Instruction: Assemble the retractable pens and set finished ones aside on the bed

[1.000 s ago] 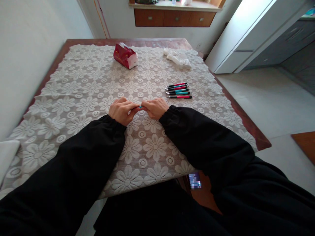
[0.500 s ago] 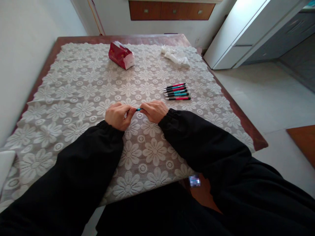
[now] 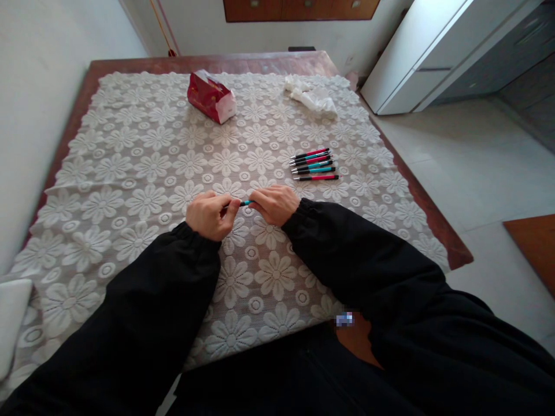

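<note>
Between my two hands is a black and teal pen [image 3: 245, 203], lying roughly level above the lace cloth; most of it is covered by fingers. My left hand [image 3: 211, 215] is closed on its black end. The teal end sits in the closed fingers of my right hand [image 3: 275, 204]. Beyond my right hand lies a row of several pens [image 3: 313, 164], black with red or teal barrels, side by side with their tips to the left.
A white floral lace tablecloth [image 3: 277, 274] covers the wooden table [image 3: 459, 254]. Toward the back stand a red packet [image 3: 210, 97] with a white end and a crumpled white plastic bag [image 3: 313, 99]. A white object [image 3: 14, 318] lies at the left edge.
The camera view has shifted slightly, so the table's things sit a little differently in the picture. Both hands keep hold of the pen, with slightly more teal showing between them.
</note>
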Available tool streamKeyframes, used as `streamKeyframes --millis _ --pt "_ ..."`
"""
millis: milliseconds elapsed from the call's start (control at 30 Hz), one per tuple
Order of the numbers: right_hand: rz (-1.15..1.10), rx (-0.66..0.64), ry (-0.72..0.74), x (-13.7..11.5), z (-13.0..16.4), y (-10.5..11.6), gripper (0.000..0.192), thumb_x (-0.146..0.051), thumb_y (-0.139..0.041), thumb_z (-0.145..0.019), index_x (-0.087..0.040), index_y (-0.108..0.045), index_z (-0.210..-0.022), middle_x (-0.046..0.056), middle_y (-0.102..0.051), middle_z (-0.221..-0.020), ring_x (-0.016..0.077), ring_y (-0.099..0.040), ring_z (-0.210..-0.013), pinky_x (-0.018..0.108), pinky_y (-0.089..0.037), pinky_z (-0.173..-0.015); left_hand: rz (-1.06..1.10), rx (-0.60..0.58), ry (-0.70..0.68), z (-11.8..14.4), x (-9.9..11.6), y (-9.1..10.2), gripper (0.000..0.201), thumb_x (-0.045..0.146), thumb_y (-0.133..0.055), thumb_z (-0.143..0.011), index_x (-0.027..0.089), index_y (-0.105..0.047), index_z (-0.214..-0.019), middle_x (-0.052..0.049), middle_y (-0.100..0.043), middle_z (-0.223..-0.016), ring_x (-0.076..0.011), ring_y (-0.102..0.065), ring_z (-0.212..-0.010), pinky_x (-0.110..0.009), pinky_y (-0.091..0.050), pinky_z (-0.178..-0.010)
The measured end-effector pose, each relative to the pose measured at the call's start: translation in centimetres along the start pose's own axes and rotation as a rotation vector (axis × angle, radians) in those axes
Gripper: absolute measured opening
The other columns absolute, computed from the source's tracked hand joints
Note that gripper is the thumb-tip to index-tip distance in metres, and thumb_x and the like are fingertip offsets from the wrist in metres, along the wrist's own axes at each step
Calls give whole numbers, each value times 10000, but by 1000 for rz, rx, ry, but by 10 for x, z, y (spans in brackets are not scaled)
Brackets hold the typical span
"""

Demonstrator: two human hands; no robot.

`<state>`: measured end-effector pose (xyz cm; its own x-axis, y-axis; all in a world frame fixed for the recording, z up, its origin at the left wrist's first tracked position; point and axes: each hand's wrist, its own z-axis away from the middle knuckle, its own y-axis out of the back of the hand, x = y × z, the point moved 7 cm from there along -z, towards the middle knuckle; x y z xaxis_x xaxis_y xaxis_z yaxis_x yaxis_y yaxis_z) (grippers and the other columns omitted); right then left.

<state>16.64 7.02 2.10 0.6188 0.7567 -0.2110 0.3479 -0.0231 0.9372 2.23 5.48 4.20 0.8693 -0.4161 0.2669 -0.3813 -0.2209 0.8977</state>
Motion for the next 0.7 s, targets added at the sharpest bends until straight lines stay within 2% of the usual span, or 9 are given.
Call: streamKeyframes --millis 167,400,600,700 --pt "9 17 15 0 0 1 416 -434 -335 -1091 -172 -652 -1024 54 -712 -899 157 -575 -753 310 -308 -713 63 -27 18 1 -3 1 481 442 -469 -951 199 -515 -539 -15 -421 -516 -152 -412 -545 -316 -262 -562" --pt "12 31 34 0 -3 3 399 -406 -320 -1097 -176 -643 -1055 53 -704 -936 154 -557 -783 309 -292 -723 202 -38 37 1 -11 2 446 412 -469 -932 194 -473 -543 -7 -425 -548 -131 -395 -513 -311 -266 -540" --pt "-88 -60 -37 6 -3 3 391 -419 -366 -1071 -201 -682 -999 22 -709 -861 135 -521 -684 315 -219 -640 205 -78 1 0 -13 -4 338 432 -555 -897 200 -669 -679 -8 -518 -576 -152 -462 -556 -307 -342 -571" --pt "-130 -69 -76 9 -2 4 390 -439 -399 -1053 -204 -699 -972 18 -711 -840 129 -522 -671 316 -198 -623 191 -85 -11 0 -13 -6 331 443 -561 -903 209 -709 -719 -11 -558 -583 -170 -508 -595 -308 -379 -603"
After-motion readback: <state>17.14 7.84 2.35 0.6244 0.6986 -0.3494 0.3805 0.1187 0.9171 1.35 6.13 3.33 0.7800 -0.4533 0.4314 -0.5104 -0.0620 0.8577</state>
